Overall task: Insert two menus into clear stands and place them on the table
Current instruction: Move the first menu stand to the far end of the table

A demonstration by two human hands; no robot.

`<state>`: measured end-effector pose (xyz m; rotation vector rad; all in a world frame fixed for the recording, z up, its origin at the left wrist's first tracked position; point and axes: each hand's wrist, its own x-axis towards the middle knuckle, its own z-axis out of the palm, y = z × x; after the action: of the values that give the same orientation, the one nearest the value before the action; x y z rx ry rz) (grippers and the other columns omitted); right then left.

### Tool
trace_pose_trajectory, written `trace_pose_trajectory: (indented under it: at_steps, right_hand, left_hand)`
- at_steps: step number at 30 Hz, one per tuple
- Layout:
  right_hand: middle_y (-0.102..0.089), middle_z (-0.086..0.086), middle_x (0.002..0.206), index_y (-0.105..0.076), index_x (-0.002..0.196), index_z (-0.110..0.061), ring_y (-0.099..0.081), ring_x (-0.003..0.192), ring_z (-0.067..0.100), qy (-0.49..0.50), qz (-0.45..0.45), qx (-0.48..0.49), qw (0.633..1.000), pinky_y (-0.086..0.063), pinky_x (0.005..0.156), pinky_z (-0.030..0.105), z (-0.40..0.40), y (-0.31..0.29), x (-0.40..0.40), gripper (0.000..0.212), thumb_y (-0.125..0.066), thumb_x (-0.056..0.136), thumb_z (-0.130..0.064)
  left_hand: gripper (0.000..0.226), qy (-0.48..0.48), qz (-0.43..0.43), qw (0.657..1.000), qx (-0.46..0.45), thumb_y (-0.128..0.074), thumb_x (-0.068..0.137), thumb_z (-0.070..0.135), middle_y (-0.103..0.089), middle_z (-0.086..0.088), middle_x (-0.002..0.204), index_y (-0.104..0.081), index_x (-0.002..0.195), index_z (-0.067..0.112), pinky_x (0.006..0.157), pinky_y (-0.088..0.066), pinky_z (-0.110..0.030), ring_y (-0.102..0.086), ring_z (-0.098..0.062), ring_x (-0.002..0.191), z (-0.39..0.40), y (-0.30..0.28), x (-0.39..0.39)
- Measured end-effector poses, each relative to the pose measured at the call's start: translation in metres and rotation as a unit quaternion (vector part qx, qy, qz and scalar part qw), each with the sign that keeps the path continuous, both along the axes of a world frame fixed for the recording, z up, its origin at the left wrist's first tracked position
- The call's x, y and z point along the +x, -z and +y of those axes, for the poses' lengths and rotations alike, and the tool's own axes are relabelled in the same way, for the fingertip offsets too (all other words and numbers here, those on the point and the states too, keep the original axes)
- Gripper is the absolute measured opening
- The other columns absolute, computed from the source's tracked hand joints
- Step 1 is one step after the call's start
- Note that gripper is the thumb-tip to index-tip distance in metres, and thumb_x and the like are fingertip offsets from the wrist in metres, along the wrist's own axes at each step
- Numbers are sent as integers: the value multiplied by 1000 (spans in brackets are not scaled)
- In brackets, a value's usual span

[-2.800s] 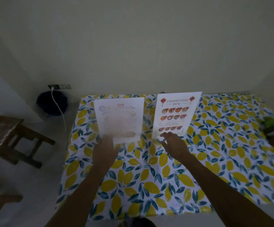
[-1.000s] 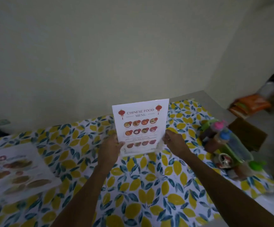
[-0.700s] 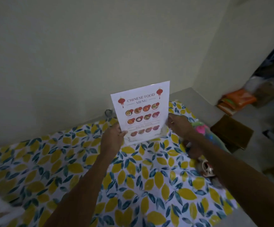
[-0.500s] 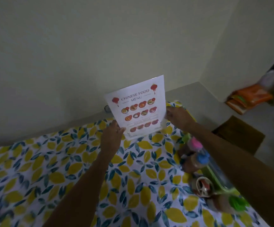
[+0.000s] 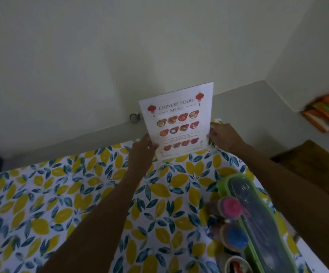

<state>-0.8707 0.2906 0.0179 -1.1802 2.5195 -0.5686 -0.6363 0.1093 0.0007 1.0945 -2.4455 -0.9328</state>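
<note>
The Chinese food menu in its clear stand (image 5: 179, 123) stands upright near the far right corner of the table (image 5: 61, 194), which wears a lemon-print cloth. My left hand (image 5: 143, 149) grips the stand's lower left edge. Its lower right edge is held by my right hand (image 5: 221, 135). The stand's base sits at the cloth's far edge; whether it rests fully on the table is unclear. The other menu is out of view.
A green lidded container (image 5: 258, 223) lies along the table's right side, with pink-capped (image 5: 231, 208) and blue-capped (image 5: 235, 238) bottles beside it. A brown box (image 5: 313, 166) sits on the floor to the right. Orange packets (image 5: 327, 115) lie by the wall.
Both hands have carried the Chinese food menu stand away from the other menu to the far right corner of the table and lowered it. My view has swung right.
</note>
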Motion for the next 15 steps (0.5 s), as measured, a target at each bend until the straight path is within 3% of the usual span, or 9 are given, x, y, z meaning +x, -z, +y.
trace_pose_trajectory:
  at_steps: [4, 15]
  right_hand:
    - [-75, 15, 100, -60, 104, -12, -69, 87, 34, 14, 4, 18, 1000, -57, 78, 42, 16, 17, -26, 18, -60, 89, -22]
    - [-74, 15, 102, -55, 103, -9, -70, 85, 36, 68, -9, -60, 996, -59, 76, 49, 25, 45, -22, 17, -55, 94, -24]
  left_hand:
    - [26, 15, -16, 1000, -7, -61, 91, 34, -74, -6, 97, -57, 110, 16, 71, -58, -46, -70, -24, 80, 11, 13, -27]
    - [26, -5, -42, 999, -22, -58, 91, 40, -73, -6, 97, -54, 101, 17, 64, -58, -46, -69, -24, 76, 16, 23, -41]
